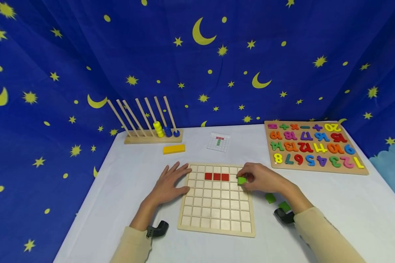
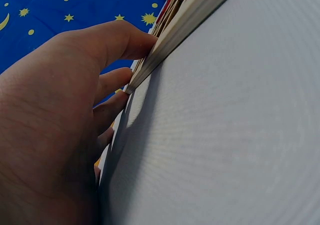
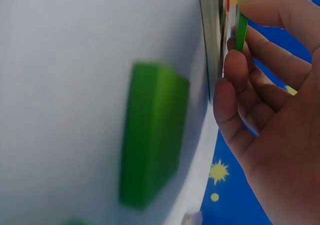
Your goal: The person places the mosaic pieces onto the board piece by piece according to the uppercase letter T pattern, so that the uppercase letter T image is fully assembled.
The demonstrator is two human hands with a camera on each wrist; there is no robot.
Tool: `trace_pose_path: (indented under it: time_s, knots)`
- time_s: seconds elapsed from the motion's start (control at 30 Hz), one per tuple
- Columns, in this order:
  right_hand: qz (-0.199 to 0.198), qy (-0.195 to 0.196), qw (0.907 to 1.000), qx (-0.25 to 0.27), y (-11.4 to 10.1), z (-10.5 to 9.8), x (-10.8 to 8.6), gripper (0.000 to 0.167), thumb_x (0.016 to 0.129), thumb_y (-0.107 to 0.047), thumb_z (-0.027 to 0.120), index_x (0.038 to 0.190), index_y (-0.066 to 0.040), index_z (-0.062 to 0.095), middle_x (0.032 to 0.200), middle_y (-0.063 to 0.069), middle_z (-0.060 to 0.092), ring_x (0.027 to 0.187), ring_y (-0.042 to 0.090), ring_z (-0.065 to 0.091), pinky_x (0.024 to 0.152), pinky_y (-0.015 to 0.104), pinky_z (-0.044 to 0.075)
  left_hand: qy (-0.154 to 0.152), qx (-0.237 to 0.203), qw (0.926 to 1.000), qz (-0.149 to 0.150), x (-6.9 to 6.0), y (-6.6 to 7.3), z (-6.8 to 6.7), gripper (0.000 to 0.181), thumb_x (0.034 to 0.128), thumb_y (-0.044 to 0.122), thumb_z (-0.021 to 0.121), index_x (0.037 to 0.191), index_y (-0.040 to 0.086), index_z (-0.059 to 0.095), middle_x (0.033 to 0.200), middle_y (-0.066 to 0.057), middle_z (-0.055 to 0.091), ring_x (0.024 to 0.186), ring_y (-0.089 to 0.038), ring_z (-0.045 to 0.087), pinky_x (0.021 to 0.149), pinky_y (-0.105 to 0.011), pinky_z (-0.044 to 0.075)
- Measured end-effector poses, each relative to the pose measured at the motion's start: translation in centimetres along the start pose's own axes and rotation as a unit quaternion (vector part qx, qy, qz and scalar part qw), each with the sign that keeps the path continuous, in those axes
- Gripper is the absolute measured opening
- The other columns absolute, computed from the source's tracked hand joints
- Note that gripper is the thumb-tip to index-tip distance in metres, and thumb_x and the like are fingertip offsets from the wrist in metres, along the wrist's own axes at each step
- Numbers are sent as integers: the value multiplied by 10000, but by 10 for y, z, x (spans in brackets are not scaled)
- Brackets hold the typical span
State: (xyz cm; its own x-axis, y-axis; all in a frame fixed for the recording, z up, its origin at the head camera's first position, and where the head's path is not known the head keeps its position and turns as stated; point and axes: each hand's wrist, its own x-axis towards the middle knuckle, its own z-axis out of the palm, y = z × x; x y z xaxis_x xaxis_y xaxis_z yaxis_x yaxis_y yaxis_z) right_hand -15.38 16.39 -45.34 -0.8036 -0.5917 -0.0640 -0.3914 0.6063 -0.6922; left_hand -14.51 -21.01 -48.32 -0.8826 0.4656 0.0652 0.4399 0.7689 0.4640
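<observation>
A wooden grid board [image 1: 216,232] lies flat on the table, with three red square tiles [image 1: 217,176] side by side in its second row from the back. My right hand [image 1: 261,178] pinches a green square tile [image 1: 241,180] between thumb and fingers over the board's right part. In the right wrist view that green tile [image 3: 241,32] is seen edge-on. Two more green tiles [image 1: 270,198] lie on the cloth right of the board. My left hand [image 1: 168,184] touches the board's left edge, its fingers spread and fairly straight; the left wrist view shows the thumb [image 2: 137,42] against that edge.
Behind the board lies a pattern card [image 1: 218,142] showing a red and green T. A peg abacus [image 1: 153,137] with yellow and blue beads and a yellow block [image 1: 174,149] stand at back left. A wooden number board [image 1: 316,148] lies at back right, before a blue curtain [image 1: 197,65].
</observation>
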Motion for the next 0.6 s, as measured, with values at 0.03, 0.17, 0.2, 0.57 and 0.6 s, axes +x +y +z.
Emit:
trace_pose_path:
  time_s: [0.03, 0.17, 0.2, 0.57, 0.6]
  knots:
    - [40, -21, 10000, -8, -1, 2, 1, 306, 789, -195, 765, 1086, -152, 707, 915, -77, 593, 807, 147, 536, 683, 280, 488, -1, 2, 10000, 6, 0, 0, 0, 639, 849, 444, 669, 1431, 272, 471, 1525, 76, 331, 1443, -206, 148, 1153, -490, 23]
    - [122, -69, 9999, -22, -6, 6, 6, 312, 774, -216, 776, 1075, -165, 709, 909, -77, 590, 806, 141, 532, 681, 292, 484, -5, 24, 10000, 22, -2, 1, -1, 637, 851, 441, 667, 1429, 254, 476, 1524, 69, 334, 1441, -228, 158, 1151, -500, 30]
    - [129, -69, 9999, -16, -7, 6, 7, 310, 773, -214, 778, 1072, -166, 710, 909, -74, 591, 805, 144, 533, 679, 294, 484, -1, 23, 10000, 22, -2, 1, -1, 637, 850, 439, 668, 1429, 252, 478, 1523, 67, 336, 1441, -231, 159, 1151, -501, 31]
    - [-84, -179, 9996, -201, -17, 6, 16, 308, 793, -217, 764, 1092, -163, 717, 911, -81, 586, 794, 142, 535, 674, 297, 480, 7, 32, 10000, 24, -3, 2, -2, 642, 851, 440, 665, 1436, 262, 467, 1527, 69, 332, 1443, -225, 148, 1151, -498, 24]
    - [-90, -175, 9996, -208, -18, 6, 17, 314, 791, -220, 765, 1096, -164, 717, 918, -84, 587, 798, 141, 538, 677, 294, 480, 22, 46, 10000, 49, -3, 1, -2, 642, 853, 439, 663, 1437, 261, 466, 1528, 68, 332, 1443, -226, 148, 1151, -500, 23]
